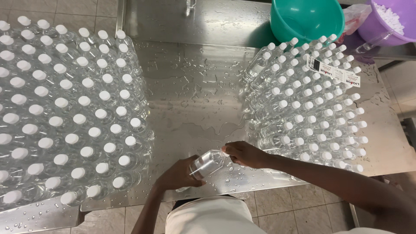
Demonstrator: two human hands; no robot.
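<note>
Wet stainless-steel bench (195,99) | small clear plastic bottle (208,163) tilted at 6 o'clock edge | left hand (180,175) grip wrapped round its body | right hand (245,154) grip pinching white cap (224,152) | capped bottle blocks (69,112) at 9 and 3 o'clock

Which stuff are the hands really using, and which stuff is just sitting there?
In use:
- left hand holding the clear bottle
- right hand at the bottle's cap end

Just sitting:
- capped bottles, left group
- capped bottles, right group
- green basin
- purple tub
- wet steel table
</note>
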